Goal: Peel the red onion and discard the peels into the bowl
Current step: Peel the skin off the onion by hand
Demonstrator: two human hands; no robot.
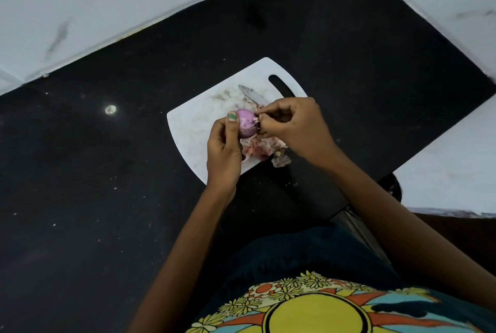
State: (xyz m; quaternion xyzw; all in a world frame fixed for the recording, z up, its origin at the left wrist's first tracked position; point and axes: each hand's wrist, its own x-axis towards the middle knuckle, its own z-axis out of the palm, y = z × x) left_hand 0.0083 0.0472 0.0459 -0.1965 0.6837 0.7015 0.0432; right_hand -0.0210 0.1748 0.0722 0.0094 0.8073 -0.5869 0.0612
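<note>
the left hand (224, 148) wraps the red onion (247, 123) — thumb on top. the right hand (292, 124), at 3 o'clock, pinches its skin shut.

Black stone counter (107, 198), speckled, bounded by white marbled wall tiles (94, 5) at the far side. A white cutting board (193, 128) lies flat on it, near the counter's middle, handle slot turned away from the person. One loose piece of onion peel (281, 160) lies on the counter, touching the board's near edge. Pale crumbs are scattered left of the board.
</note>
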